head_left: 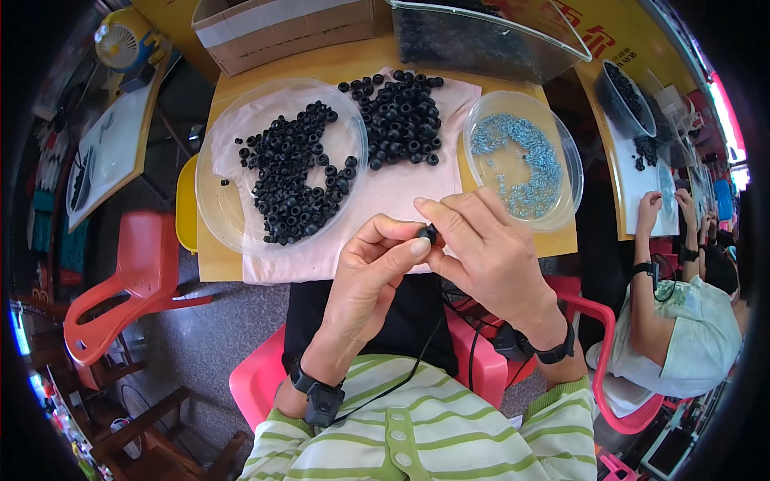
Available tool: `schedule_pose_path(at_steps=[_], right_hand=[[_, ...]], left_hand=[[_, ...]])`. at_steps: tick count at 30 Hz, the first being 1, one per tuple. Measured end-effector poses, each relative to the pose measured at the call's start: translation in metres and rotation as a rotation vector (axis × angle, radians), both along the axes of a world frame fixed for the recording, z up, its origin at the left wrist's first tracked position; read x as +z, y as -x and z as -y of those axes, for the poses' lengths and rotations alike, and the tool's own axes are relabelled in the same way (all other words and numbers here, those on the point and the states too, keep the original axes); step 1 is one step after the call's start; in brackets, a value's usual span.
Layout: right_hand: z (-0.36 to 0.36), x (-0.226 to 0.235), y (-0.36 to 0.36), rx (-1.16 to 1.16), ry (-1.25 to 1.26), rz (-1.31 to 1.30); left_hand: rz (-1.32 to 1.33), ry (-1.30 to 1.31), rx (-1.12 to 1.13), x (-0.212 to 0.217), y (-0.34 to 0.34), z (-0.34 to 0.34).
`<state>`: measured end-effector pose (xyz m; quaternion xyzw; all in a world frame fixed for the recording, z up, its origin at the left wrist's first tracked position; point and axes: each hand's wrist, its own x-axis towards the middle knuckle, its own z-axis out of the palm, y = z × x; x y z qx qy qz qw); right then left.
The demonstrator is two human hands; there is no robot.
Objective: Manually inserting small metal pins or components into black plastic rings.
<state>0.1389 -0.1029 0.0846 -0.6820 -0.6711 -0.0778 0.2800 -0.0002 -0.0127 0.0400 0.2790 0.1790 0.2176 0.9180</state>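
Note:
Just beyond the table's near edge, both hands meet on a small round black part (428,233). My left hand (370,271) pinches it between thumb and finger. From the other side, the fingertips of my right hand (488,250) are also closed on it and cover much of it. Past my left hand stands a clear round tub (215,204) with many black hollow parts (293,180). A heap of similar black parts (403,116) lies on the pale pink cloth (405,186). Beyond my right hand, a clear oval tub (566,204) contains small bluish clear pieces (536,160).
At the table's back are a cardboard box (289,36) and a clear bin (489,40) of black parts. A red chair (144,264) stands left. Someone in a pale top (694,345) sits at another table on the right. A thin black cord (393,385) crosses my lap.

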Motion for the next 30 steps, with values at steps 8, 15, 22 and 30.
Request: schedule_pose_path(at_steps=[8,15,22,30], right_hand=[[0.003,-0.004,-0.004,0.021,-0.022,0.031],[0.009,-0.009,0.0,0.065,0.066,0.03],[0.022,-0.016,0.003,0.136,0.151,-0.028],[0.025,0.023,-0.01,0.071,0.155,-0.517]], left_hand=[[-0.044,-0.087,-0.116,-0.001,0.001,0.001],[-0.063,-0.084,-0.132,-0.01,0.004,0.01],[-0.094,-0.05,-0.2,-0.013,0.014,0.018],[-0.048,-0.191,-0.153,0.004,0.008,0.007]])
